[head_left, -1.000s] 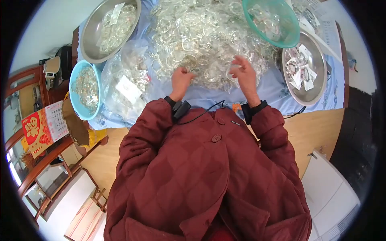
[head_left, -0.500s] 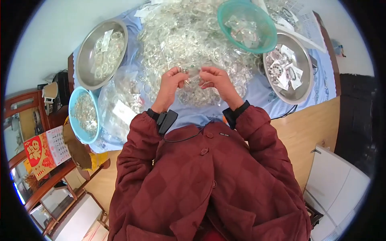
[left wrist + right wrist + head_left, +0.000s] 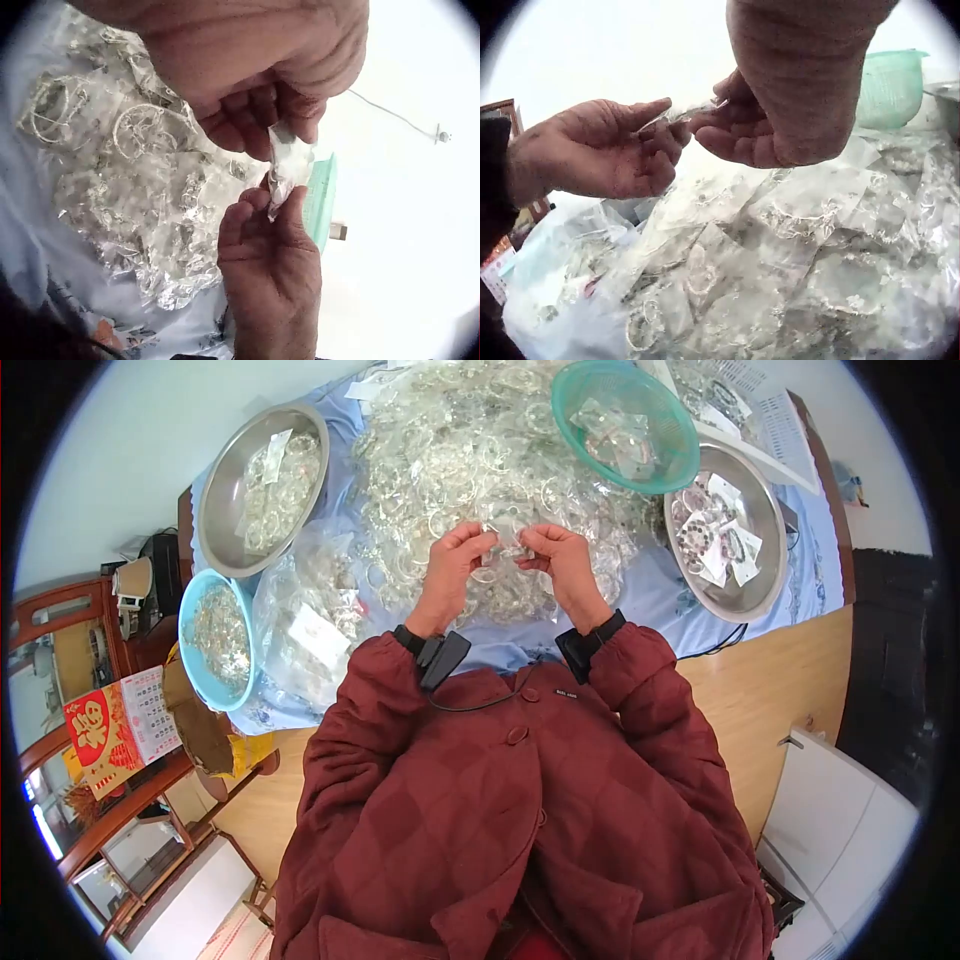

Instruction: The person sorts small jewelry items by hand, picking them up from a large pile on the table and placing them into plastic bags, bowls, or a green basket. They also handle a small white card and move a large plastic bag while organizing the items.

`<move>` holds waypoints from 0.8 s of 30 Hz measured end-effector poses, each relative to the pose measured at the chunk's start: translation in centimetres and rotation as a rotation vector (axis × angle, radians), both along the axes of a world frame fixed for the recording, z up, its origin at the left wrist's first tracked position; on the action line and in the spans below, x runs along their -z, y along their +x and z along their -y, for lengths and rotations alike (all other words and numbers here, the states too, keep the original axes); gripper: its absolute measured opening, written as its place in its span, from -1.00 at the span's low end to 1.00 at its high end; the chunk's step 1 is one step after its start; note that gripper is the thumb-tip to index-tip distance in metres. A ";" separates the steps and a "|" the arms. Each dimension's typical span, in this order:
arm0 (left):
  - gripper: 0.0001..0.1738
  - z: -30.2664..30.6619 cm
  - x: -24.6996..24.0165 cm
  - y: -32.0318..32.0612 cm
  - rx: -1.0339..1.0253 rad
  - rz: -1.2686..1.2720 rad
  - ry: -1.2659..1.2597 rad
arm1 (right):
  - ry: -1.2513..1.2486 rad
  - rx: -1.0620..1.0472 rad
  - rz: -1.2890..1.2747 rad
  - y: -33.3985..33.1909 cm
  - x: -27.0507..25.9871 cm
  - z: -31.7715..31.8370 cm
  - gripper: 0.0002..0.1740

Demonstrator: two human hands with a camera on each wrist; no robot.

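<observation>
A small clear plastic bag [image 3: 285, 169] is stretched between my two hands, above the near part of a large heap of bagged bangles and bracelets [image 3: 450, 470]. My left hand [image 3: 455, 570] pinches one end of the bag between thumb and fingers. At its other end, the thumb and fingers of my right hand [image 3: 567, 568] pinch the plastic. In the right wrist view the bag [image 3: 686, 112] appears as a thin shiny strip between the fingertips. What the bag contains is too blurred to make out.
Left of the heap are a steel basin [image 3: 215, 510], a light blue basin [image 3: 188, 630] and a large plastic bag [image 3: 290, 595] of goods. A green basket [image 3: 680, 460] and another steel basin [image 3: 765, 575] with carded bracelets stand on the right. Blue cloth [image 3: 800, 550] covers the table.
A second ago the hands were apart over the heap. They came together by half a second ago and now pinch the small bag between them. The head view has shifted slightly.
</observation>
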State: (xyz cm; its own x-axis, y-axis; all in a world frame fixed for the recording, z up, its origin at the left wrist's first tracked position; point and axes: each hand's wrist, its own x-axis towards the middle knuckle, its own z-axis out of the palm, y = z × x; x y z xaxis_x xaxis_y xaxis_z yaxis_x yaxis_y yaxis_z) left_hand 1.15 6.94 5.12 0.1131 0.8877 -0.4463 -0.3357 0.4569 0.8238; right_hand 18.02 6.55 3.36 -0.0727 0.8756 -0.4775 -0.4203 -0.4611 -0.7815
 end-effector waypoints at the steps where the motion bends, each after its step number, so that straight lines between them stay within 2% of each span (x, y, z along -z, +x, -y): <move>1: -0.78 0.0 0.3 0.1 0.012 0.060 0.001 | -0.008 0.007 -0.012 0.0 -0.1 0.1 -0.84; 3: -0.79 0.2 0.7 0.1 0.039 0.129 -0.003 | -0.040 0.008 -0.069 -0.4 -0.1 0.3 -0.84; 5: -0.79 0.3 1.1 -0.3 0.045 0.052 -0.003 | -0.103 0.023 -0.169 0.1 -0.2 0.8 -0.84; 7: -0.78 0.2 1.5 0.0 0.075 0.036 -0.006 | -0.089 0.016 -0.122 0.8 -0.6 1.0 -0.84; 10: -0.82 0.4 1.2 -0.6 0.242 -0.144 0.123 | -0.062 -0.063 -0.079 1.6 -0.6 1.2 -0.85; 14: -0.83 0.6 0.7 0.1 0.296 -0.133 0.101 | 0.015 -0.222 0.041 2.4 0.2 1.3 -0.87; 18: -0.81 0.6 0.8 0.2 0.297 -0.039 0.055 | 0.029 -0.214 0.040 2.7 0.3 1.4 -0.87; 24: -0.78 0.4 0.4 0.4 0.194 0.030 -0.016 | -0.028 -0.161 -0.129 2.5 0.6 1.2 -0.89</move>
